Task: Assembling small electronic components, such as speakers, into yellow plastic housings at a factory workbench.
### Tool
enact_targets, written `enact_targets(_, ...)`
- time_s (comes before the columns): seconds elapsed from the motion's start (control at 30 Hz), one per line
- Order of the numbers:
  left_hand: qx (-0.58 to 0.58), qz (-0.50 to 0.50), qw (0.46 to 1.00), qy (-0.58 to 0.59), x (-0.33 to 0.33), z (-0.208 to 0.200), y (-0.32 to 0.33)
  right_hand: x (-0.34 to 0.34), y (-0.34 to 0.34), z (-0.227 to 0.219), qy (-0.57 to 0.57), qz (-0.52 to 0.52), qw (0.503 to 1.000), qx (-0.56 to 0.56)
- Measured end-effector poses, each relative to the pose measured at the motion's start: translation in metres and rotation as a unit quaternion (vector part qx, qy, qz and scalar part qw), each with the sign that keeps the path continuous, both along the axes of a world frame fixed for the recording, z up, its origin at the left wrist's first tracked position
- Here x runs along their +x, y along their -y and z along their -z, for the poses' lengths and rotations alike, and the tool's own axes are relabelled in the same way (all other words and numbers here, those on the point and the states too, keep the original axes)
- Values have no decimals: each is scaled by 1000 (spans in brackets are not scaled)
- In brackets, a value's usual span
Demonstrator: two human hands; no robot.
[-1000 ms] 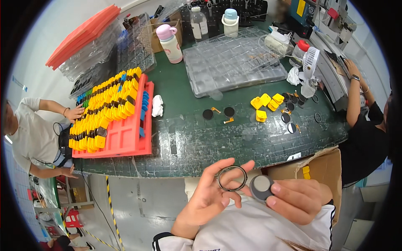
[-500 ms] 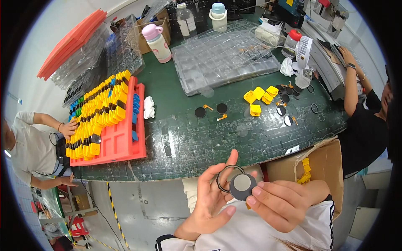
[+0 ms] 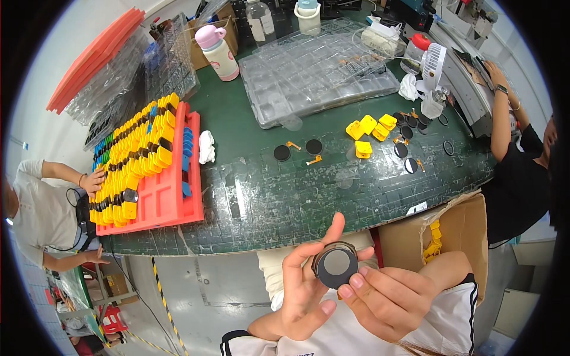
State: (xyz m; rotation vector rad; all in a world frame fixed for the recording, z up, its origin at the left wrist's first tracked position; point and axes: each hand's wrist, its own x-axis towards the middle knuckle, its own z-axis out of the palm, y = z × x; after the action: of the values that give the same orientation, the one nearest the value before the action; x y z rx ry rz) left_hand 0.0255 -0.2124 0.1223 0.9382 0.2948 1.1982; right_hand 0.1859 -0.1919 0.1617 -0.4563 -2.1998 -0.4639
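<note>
In front of my body, my right hand (image 3: 389,299) pinches a dark round disc (image 3: 337,266) with a lighter grey circle on its face. A bit of orange shows under the disc, by my fingertips. My left hand (image 3: 301,291) has its fingers curled about a thin black ring (image 3: 317,254), with the index finger pointing up. The disc lies over the ring, and the ring's rim shows along its upper left side; whether it is seated in the ring I cannot tell.
Black discs (image 3: 282,153) with orange strips and yellow square pieces (image 3: 363,149) lie on the green table (image 3: 255,207). A red tray (image 3: 160,204) of yellow pieces stands left, near a co-worker's hand (image 3: 93,181). A cardboard box (image 3: 463,231) is at right, clear plastic trays (image 3: 320,101) behind.
My right hand has brought the disc left and slightly up, so it now covers most of the ring's opening. The view has shifted slightly.
</note>
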Motion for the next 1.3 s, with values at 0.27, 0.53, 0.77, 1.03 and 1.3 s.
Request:
enact_targets(0.27, 37, -5, 999, 3, -4, 0, 2, -2, 3, -4, 6, 3, 1000, 1)
enact_targets(0.53, 56, -11, 998, 11, -4, 2, 2, -2, 2, -1, 7, -16, 1000, 6)
enact_targets(0.77, 51, -10, 998, 22, -4, 2, 2, -1, 1, -4, 14, -24, 1000, 0)
enact_targets(1.03, 54, -14, 998, 35, -3, 4, 2, -2, 1, -3, 16, -18, 1000, -5)
enact_targets(1.3, 47, -21, 998, 36, -3, 6, 3, -3, -2, -2, 16, -31, 999, 4)
